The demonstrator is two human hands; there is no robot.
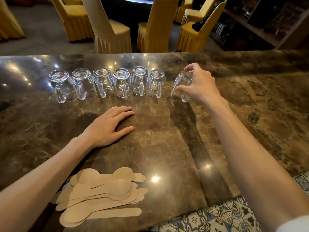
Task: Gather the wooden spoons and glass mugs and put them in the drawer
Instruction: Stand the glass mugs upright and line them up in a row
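Several clear glass mugs (107, 84) stand upside down in a row across the brown marble counter (167, 139). My right hand (199, 84) grips one more upturned glass mug (181, 84) at the right end of the row, tilted, fingers curled round its base. My left hand (108, 126) rests flat on the counter in front of the row, fingers straight. A pile of flat wooden spoons (102, 195) lies near the counter's front edge, under my left forearm. No drawer is in view.
Beyond the counter's far edge stand chairs in yellow covers (157, 27). A dark shelf unit with glassware (260, 22) is at the back right. Patterned floor tiles (217, 218) show below the counter's front right edge.
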